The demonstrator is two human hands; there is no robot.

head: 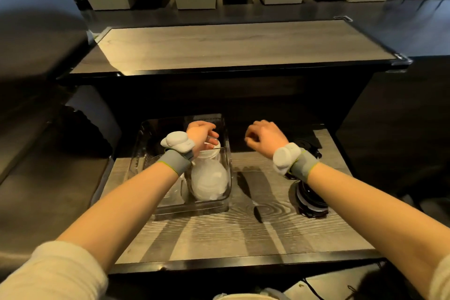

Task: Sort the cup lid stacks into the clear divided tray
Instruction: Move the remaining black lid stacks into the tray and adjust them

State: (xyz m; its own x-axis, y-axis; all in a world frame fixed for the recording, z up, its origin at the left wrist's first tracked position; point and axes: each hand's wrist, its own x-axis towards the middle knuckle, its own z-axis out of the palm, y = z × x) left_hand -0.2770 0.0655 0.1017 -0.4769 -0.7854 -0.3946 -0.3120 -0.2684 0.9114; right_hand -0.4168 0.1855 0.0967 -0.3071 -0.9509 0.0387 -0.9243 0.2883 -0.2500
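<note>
A clear divided tray (225, 134) stands on the wooden counter in front of me. In its right compartment lies a stack of white cup lids (209, 178). My left hand (201, 133) reaches into the tray and its fingers curl over the far end of that white stack. A stack of black cup lids (310, 198) lies on the counter to the right, partly hidden under my right forearm. My right hand (264, 137) hovers above the counter to the right of the tray, fingers loosely curled, holding nothing.
The wooden counter (219, 234) has a dark front edge. A higher wooden shelf (231, 46) runs behind it. A dark round object (308, 145) sits at the counter's back right. A dark rounded object lies on the left. Benches stand far back.
</note>
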